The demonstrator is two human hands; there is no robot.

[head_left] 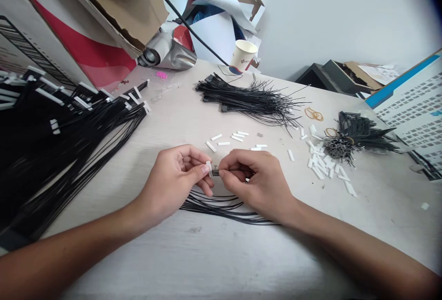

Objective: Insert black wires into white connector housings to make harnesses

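My left hand (177, 178) pinches a small white connector housing (209, 167) between thumb and forefinger. My right hand (257, 180) is closed on the ends of a thin black wire bundle (221, 205), with the wire tips meeting the white housing between the two hands. The wires loop down onto the table under my hands. Both hands hover just above the pale tabletop (214, 254) near its front middle.
A large heap of finished black wires with white ends (69, 134) fills the left. More black wires (252, 99) lie at the back, loose white housings (322, 161) and another wire bunch (355, 136) at right, rubber bands (313, 114), a paper cup (243, 55), cardboard boxes behind.
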